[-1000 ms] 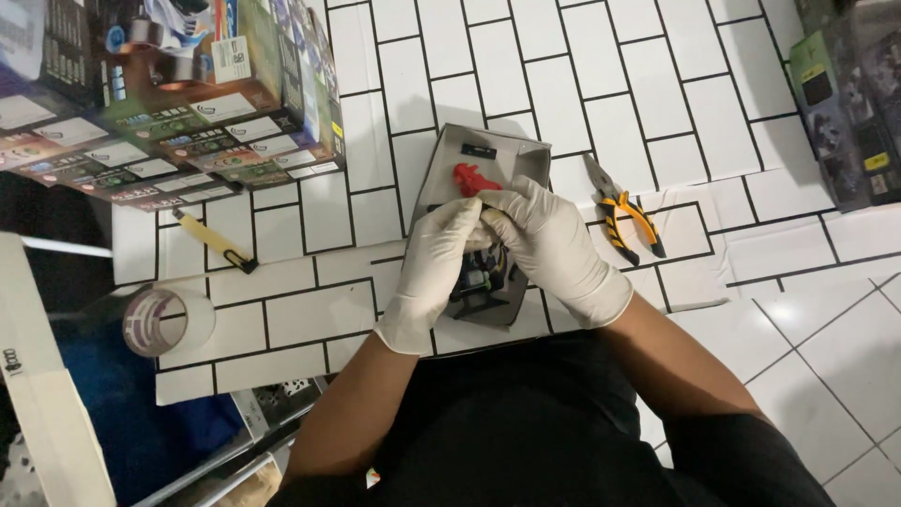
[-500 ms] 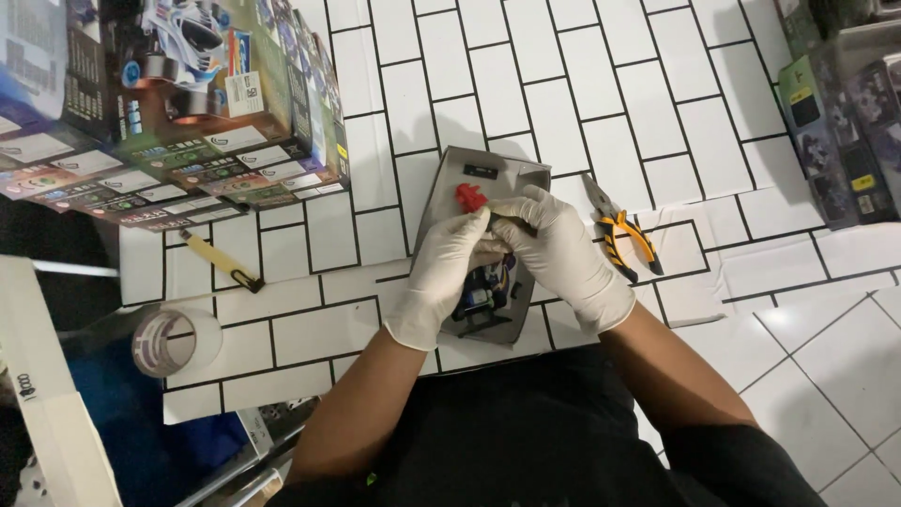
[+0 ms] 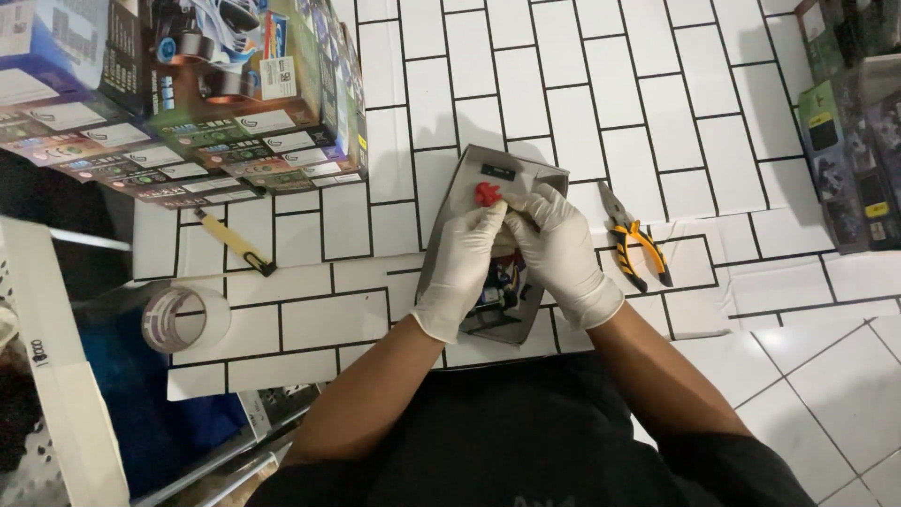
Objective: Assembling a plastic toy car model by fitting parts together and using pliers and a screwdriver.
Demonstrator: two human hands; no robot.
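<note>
Since the earlier frames little had changed: your hands had stayed over the grey cardboard tray (image 3: 488, 178) on the white tiled surface (image 3: 657, 94), with only the view shifting slightly. Your gloved left hand (image 3: 462, 272) curled around a small red piece (image 3: 486, 194), pinching it at the fingertips. Your gloved right hand (image 3: 561, 252) closed in beside it, fingers bent and touching the left. Orange-handled pliers (image 3: 633, 239) lay just beside your right hand.
</note>
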